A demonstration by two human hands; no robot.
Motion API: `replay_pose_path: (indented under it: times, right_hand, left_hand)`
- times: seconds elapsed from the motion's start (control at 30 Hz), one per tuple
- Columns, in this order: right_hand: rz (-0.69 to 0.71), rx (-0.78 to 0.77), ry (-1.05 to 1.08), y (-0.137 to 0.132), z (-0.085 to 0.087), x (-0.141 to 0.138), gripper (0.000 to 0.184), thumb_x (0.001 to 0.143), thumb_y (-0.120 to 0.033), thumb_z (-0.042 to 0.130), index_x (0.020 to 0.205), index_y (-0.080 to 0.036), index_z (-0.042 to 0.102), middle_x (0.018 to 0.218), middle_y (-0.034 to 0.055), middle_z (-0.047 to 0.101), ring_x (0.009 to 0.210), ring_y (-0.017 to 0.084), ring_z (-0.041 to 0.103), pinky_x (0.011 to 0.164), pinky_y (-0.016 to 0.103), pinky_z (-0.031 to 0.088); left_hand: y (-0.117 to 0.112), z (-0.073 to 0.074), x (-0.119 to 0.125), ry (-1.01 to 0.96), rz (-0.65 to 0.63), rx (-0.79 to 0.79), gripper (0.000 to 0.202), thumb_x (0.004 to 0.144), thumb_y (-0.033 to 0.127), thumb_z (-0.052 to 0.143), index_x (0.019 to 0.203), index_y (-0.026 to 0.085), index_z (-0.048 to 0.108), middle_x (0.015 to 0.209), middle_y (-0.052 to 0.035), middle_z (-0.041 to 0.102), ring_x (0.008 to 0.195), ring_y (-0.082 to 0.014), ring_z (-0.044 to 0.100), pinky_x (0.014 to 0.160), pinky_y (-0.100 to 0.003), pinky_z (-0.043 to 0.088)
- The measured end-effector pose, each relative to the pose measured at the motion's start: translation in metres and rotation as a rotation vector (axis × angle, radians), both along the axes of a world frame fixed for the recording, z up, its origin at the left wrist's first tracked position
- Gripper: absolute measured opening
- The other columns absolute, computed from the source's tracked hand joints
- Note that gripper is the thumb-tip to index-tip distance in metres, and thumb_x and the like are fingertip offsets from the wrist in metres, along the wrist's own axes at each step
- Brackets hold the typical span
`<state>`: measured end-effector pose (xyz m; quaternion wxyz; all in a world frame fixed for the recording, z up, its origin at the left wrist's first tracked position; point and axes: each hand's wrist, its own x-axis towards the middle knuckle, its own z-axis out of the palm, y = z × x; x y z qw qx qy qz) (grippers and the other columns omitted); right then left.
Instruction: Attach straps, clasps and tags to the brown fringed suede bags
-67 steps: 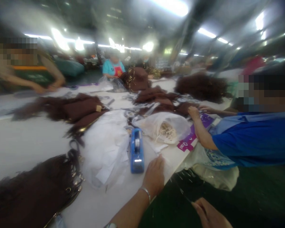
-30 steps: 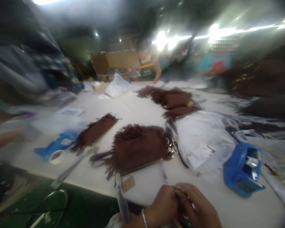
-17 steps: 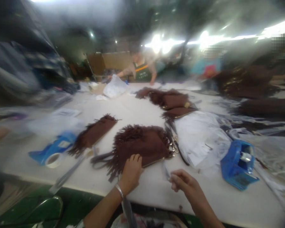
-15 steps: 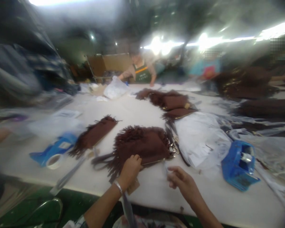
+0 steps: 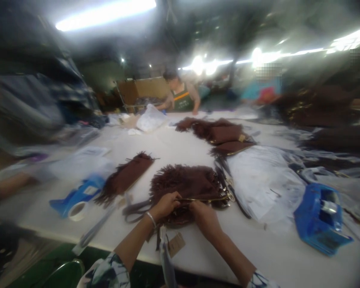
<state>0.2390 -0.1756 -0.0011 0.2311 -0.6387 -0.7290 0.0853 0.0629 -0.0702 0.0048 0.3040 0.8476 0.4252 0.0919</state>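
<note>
A dark brown fringed bag [image 5: 195,180] lies on the table in front of me, its gold zipper edge facing me. Pinched on that edge is my left hand [image 5: 167,205], with a bracelet on the wrist. Beside it, my right hand [image 5: 204,218] is closed on the same edge, its fingertips partly hidden in the folds. A grey strap loop [image 5: 135,210] sticks out at the bag's left. Under the left hand hang a brown paper tag [image 5: 176,244] and a grey strip [image 5: 167,260]. Metal clasps [image 5: 230,194] sit at the bag's right end.
A smaller fringed pouch [image 5: 130,174], a blue tape dispenser [image 5: 78,196] and a tape roll [image 5: 78,211] lie left. White plastic bags [image 5: 258,184] and another blue dispenser [image 5: 319,218] are right. More brown bags [image 5: 225,134] lie beyond; a co-worker [image 5: 183,96] stands across the table.
My right hand has moved left from the bare table onto the bag's zipper edge. The edge is now pulled up and folded between both hands. The whole view has shifted slightly.
</note>
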Motion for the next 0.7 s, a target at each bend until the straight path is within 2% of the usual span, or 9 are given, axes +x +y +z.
replay_pose_path:
  times: [0.07,0.13,0.3,0.43,0.53,0.63,0.7]
  right_hand:
    - [0.049,0.010,-0.013,0.005,-0.005,-0.005,0.014,0.092,-0.016,0.047,0.089,-0.021,0.060,0.088,0.0017,0.063,0.080,0.014,0.059,0.066,0.022,0.036]
    - [0.087,0.039,-0.013,0.010,-0.009,-0.010,0.013,0.092,-0.017,0.048,0.090,-0.021,0.060,0.091,0.0025,0.063,0.085,0.015,0.058,0.069,0.022,0.037]
    - [0.016,0.016,0.118,0.028,-0.019,-0.013,0.018,0.093,-0.017,0.044,0.090,-0.021,0.061,0.089,0.0015,0.064,0.083,0.013,0.060,0.071,0.021,0.039]
    - [0.011,-0.036,0.132,0.036,-0.022,-0.012,0.019,0.092,-0.017,0.044,0.092,-0.022,0.062,0.089,0.0010,0.064,0.081,0.013,0.061,0.070,0.021,0.039]
    - [0.054,-0.060,0.089,0.033,-0.022,-0.010,0.020,0.093,-0.020,0.044,0.091,-0.023,0.064,0.090,0.0007,0.063,0.079,0.012,0.060,0.067,0.021,0.038]
    - [0.121,-0.059,0.020,0.025,-0.023,-0.009,0.019,0.092,-0.020,0.046,0.092,-0.024,0.065,0.091,0.0015,0.063,0.081,0.013,0.060,0.068,0.021,0.038]
    - [0.150,-0.048,-0.011,0.019,-0.024,-0.008,0.019,0.090,-0.019,0.047,0.093,-0.024,0.065,0.093,0.0030,0.064,0.084,0.015,0.060,0.070,0.022,0.039]
  left_hand:
    - [0.002,-0.005,-0.001,-0.039,0.015,-0.028,0.018,0.079,0.016,0.051,0.097,0.018,0.056,0.078,0.0009,0.066,0.072,-0.0149,0.061,0.066,-0.024,0.044]
    - [0.000,-0.007,-0.004,-0.072,0.035,-0.032,0.020,0.079,0.015,0.050,0.099,0.018,0.053,0.077,0.0016,0.064,0.072,-0.0145,0.060,0.066,-0.024,0.044]
    - [-0.023,-0.001,-0.022,-0.146,0.049,0.040,0.031,0.077,0.007,0.045,0.104,0.021,0.050,0.100,-0.0011,0.062,0.090,-0.0149,0.058,0.084,-0.027,0.044]
    - [-0.036,0.000,-0.035,-0.097,-0.023,0.068,0.044,0.080,0.005,0.038,0.115,0.024,0.057,0.112,-0.0033,0.060,0.098,-0.0164,0.058,0.089,-0.029,0.044]
    - [-0.034,-0.006,-0.036,-0.147,-0.033,0.017,0.047,0.079,0.004,0.036,0.113,0.023,0.064,0.107,-0.0053,0.065,0.101,-0.0179,0.058,0.093,-0.031,0.044]
    - [-0.027,-0.010,-0.035,-0.221,0.060,-0.072,0.045,0.079,0.006,0.037,0.109,0.021,0.068,0.106,-0.0054,0.067,0.101,-0.0176,0.059,0.094,-0.030,0.044]
    - [-0.025,-0.009,-0.035,-0.258,0.083,-0.150,0.038,0.081,0.012,0.043,0.111,0.021,0.067,0.108,-0.0045,0.067,0.102,-0.0180,0.059,0.095,-0.030,0.044]
